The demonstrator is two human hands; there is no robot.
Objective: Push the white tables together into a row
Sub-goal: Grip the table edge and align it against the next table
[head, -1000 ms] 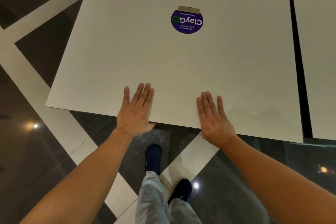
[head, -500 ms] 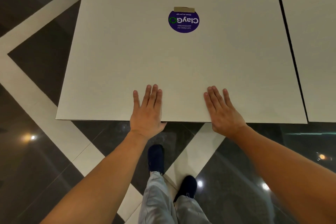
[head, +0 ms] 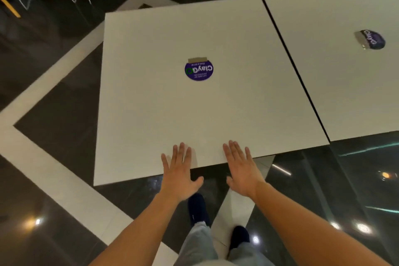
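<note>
Fingers of left hand (head: 181, 174) and right hand (head: 243, 169) lie flat and spread on the near edge of the white table (head: 164, 114), gripping nothing. Its right side nearly meets the neighbouring table (head: 336, 84); press evenly, sliding rightward, to close the thin seam.

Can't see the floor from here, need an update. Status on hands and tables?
Left hand, right hand: open, fingers flat at near table edge. Thin dark gap to right table. Nothing between them.
</note>
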